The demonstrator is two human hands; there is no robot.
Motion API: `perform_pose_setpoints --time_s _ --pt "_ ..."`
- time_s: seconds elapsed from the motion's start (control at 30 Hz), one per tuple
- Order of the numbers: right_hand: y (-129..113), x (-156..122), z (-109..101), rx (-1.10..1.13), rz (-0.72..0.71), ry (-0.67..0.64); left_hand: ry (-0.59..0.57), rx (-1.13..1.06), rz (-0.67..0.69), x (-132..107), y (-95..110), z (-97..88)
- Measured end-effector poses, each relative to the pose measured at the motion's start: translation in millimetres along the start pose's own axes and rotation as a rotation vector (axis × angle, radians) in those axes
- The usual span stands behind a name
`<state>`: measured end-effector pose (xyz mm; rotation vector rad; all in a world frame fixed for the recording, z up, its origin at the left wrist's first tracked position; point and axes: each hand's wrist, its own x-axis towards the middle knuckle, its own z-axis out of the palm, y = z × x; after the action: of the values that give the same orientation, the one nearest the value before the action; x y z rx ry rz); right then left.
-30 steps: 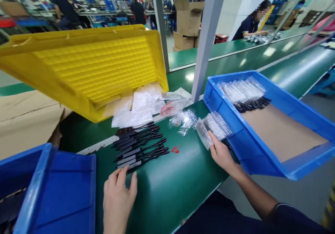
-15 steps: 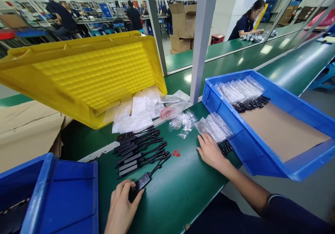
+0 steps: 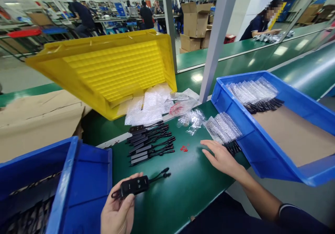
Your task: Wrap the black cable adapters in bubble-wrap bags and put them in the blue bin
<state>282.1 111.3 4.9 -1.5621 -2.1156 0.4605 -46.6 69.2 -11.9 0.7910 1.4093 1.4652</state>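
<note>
My left hand (image 3: pixel 117 209) grips a small black controller with short cables (image 3: pixel 136 185), lifted off the green table (image 3: pixel 180 188) with its buttons facing up. A row of several more black controllers (image 3: pixel 150 143) lies further back. My right hand (image 3: pixel 221 159) rests open and flat on the table, fingers pointing left, just in front of a stack of bubble-wrapped controllers (image 3: pixel 222 127). A few tiny red bits (image 3: pixel 184 148) lie between the row and my right hand.
A tilted yellow tray (image 3: pixel 110 70) holds bubble-wrap bags (image 3: pixel 149 105). Loose clear plastic (image 3: pixel 192 119) lies beside them. A blue bin (image 3: pixel 285 129) on the right holds wrapped units, and another blue bin (image 3: pixel 65 188) stands at the left. Cardboard (image 3: pixel 36 119) is behind it. Other people work at far benches.
My left hand picked one controller from the front of the row and raised it toward me. My right hand let go of the wrapped stack and slid left, flat on the table.
</note>
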Motion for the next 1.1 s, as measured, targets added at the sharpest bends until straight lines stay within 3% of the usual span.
perform_pose_setpoints --time_s 0.07,0.2,0.37,0.53,0.87,1.1 --pt "-26 6 -4 0.212 -0.130 0.024 0.038 -0.226 -0.063 -13 7 13.1" --pt "-80 16 -3 0.462 -0.428 0.020 -0.123 -0.386 -0.200 -40 12 36.6" --pt "-114 17 4 0.377 -0.660 -0.003 -0.236 -0.388 -0.159 -63 9 45.5" --pt "-117 14 4 0.281 -0.655 0.037 -0.329 -0.307 -0.146 -65 9 44.1" --pt "-116 8 7 0.289 -0.633 0.029 -0.272 -0.239 -0.148 -66 11 45.4" --pt "-120 3 2 0.474 -0.632 -0.091 -0.246 -0.229 -0.100 -64 15 41.2"
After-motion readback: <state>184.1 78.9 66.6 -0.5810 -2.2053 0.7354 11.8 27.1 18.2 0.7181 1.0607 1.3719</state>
